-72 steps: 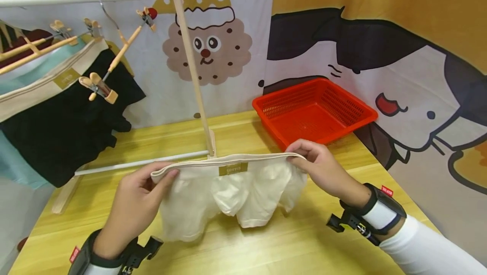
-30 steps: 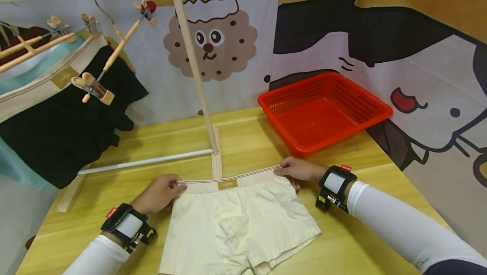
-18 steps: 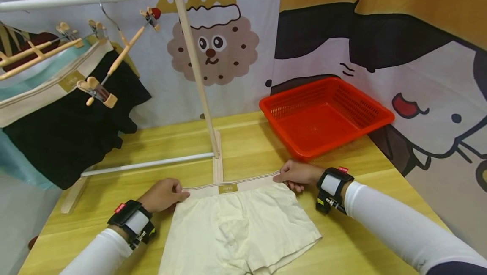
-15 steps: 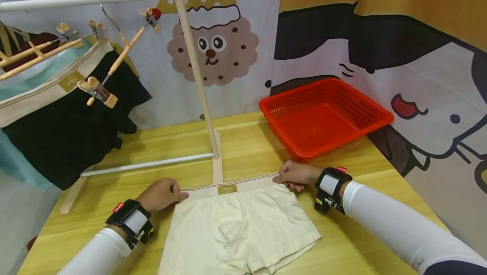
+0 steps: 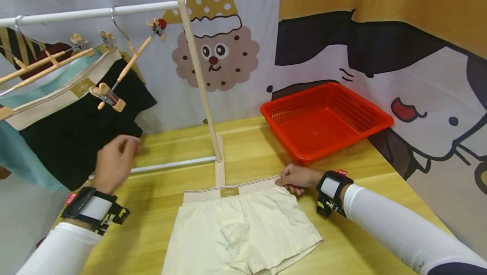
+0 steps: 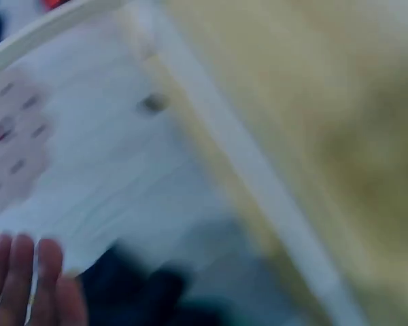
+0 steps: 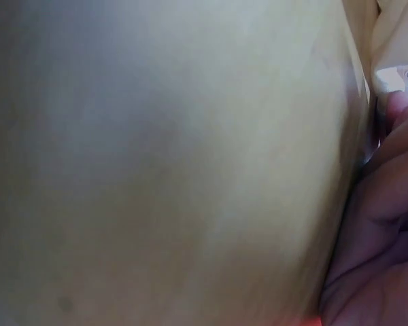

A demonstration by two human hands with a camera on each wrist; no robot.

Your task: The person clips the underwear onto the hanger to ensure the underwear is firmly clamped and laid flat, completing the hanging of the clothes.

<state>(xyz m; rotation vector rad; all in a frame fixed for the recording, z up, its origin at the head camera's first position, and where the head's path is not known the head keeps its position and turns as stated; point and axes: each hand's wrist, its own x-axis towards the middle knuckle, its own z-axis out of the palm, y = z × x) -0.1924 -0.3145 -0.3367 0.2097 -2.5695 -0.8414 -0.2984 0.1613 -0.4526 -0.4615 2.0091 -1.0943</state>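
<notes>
Cream boxer briefs (image 5: 243, 224) lie flat on the wooden table, waistband away from the person. At the waistband's right end, my right hand (image 5: 298, 177) pinches the corner between thumb and fingers; the right wrist view shows those curled fingers (image 7: 381, 210) low against the wood. My left hand (image 5: 114, 163) is raised off the briefs at the left, holding nothing, and overlaps the hanging black briefs (image 5: 83, 122) in the head view. Loose fingers (image 6: 17, 278) appear in the blurred left wrist view. Above that hand hangs a bare clip hanger (image 5: 133, 59) with wooden clips.
A rack with a white rail (image 5: 91, 13) and wooden upright (image 5: 199, 80) stands at the back left. Light-blue garments (image 5: 23, 152) hang behind the black pair. A red plastic basket (image 5: 316, 133) sits at the back right, by the printed curtain.
The left hand has let go of the waistband and moved up and left toward the hangers. Earlier, both hands lowered the briefs flat onto the table. The right hand keeps its corner.
</notes>
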